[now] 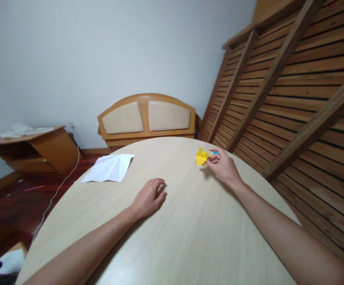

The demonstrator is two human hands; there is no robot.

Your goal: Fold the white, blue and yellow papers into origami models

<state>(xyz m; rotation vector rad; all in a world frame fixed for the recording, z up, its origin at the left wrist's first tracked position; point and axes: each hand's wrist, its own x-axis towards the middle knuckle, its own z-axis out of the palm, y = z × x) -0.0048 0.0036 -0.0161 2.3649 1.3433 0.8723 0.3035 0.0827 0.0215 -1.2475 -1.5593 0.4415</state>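
Yellow folded paper [201, 158] sits between the fingertips of the right hand [223, 168], which pinches it by its near-right edge above the far right part of the round, pale tabletop [186, 237]; whether its underside touches the surface is hard to tell. A small blue piece [216, 152] shows just behind the fingers of that hand, partly hidden by them. The left hand [148, 198] rests on the tabletop near the middle, holding nothing, its fingers loosely curled and the thumb a little apart from them. Beyond it to the left, well apart from the yellow folded paper, a white creased sheet [109, 169] lies spread by the tabletop's far left edge, its folds standing up slightly. A padded headboard [146, 113] stands behind the tabletop, and a slatted wooden panel [302, 118] leans along the right.
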